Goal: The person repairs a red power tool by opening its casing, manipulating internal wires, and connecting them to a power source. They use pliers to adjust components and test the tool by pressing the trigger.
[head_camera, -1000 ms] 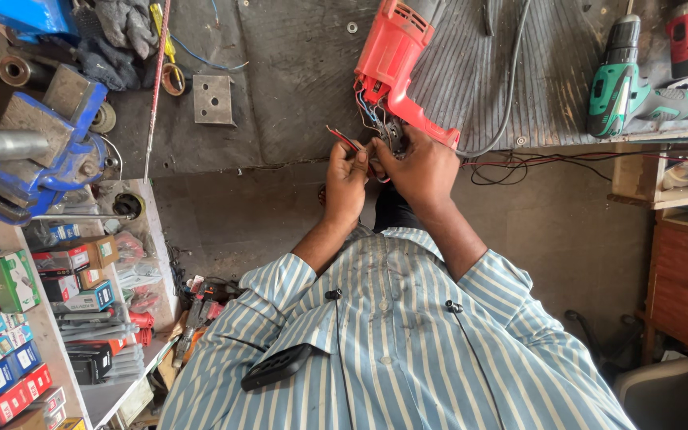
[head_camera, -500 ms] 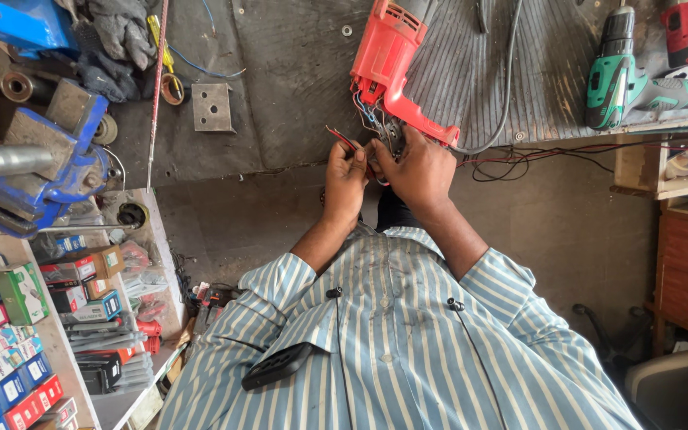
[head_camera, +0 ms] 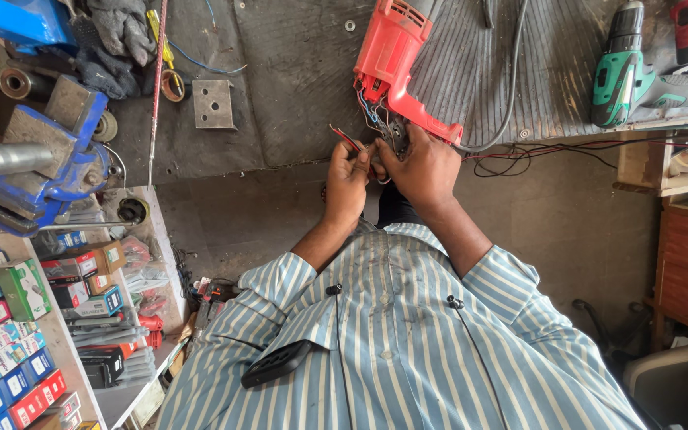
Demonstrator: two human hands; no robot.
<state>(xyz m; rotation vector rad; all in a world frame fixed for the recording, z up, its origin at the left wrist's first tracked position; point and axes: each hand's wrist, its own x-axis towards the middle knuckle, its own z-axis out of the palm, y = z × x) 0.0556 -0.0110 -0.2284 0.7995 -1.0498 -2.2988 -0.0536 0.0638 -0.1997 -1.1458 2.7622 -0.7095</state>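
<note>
Opened red drill [head_camera: 396, 60], wires [head_camera: 369, 111] seemingly exposed, on bench

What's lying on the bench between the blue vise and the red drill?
In the head view, a square metal plate with holes lies between the blue vise and the red drill, with a thin red rod nearer the vise.

Even, soft daylight, sharp focus (slight bending at edges)

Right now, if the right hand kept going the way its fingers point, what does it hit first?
The right hand points up-frame at the red drill. It would first meet the open handle's loose wires, which its fingertips seem to touch already; depth is unclear.
</note>
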